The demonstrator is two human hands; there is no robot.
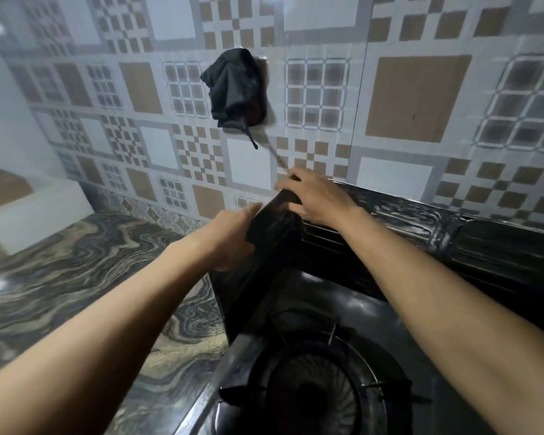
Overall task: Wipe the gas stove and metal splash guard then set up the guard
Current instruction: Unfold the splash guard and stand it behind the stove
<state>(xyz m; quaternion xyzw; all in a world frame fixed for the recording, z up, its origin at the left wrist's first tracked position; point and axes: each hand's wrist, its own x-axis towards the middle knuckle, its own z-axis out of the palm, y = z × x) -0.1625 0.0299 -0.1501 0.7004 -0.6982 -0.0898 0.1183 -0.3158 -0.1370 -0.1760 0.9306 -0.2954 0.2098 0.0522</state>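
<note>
One burner [314,400] shows nearest on the gas stove [374,315]. Beyond it two hands stand the splash guard [453,243] up along the stove's edges: left hand [230,237] clasps its side panel's outer face, right hand [314,196] pinches the top corner, probably squaring the fold. One dark cloth [233,89] hangs on the tiled wall [418,98].

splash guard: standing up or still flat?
Standing. Splash guard back panel runs upright along the wall behind the stove; left hand and right hand grip its left panel.
</note>
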